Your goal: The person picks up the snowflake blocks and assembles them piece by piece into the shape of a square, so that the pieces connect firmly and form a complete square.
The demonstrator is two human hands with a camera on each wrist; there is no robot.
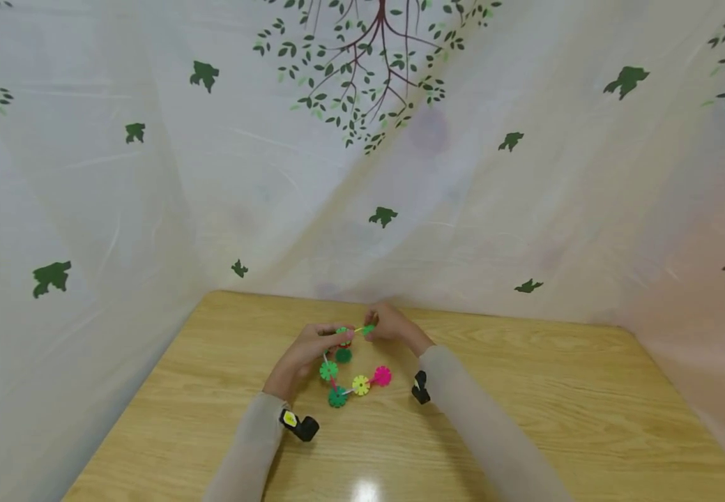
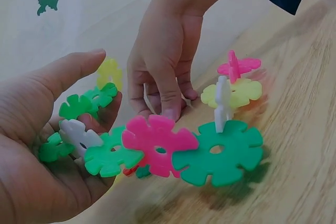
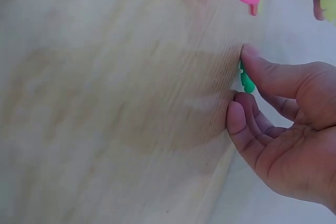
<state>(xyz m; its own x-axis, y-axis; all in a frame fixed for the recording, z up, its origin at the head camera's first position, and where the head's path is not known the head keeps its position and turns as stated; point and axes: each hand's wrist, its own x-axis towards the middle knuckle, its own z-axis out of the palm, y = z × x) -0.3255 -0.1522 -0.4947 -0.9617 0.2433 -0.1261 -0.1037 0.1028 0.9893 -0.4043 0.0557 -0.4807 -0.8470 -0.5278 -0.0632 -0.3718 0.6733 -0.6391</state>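
A chain of notched plastic flower discs (image 1: pixel 337 397) in green, pink, white and yellow curves between the hands. My left hand (image 1: pixel 309 348) holds one end of it, thumb above and fingers curled beneath. In the left wrist view, a white disc (image 2: pixel 81 136) and a green disc (image 2: pixel 113 153) lie by its fingers, and a yellow disc (image 2: pixel 109 74) shows beyond the thumb tip. The chain's other end has a pink disc (image 1: pixel 383 376). Beside the left fingertips, my right hand (image 1: pixel 390 323) pinches a green disc (image 3: pixel 247 80), partly hidden by its thumb.
The hands work above a wooden table (image 1: pixel 525 397), near its back edge. A white cloth (image 1: pixel 450 230) printed with leaves and branches hangs behind and at the sides. Each sleeve carries a black wrist camera (image 1: pixel 422 388).
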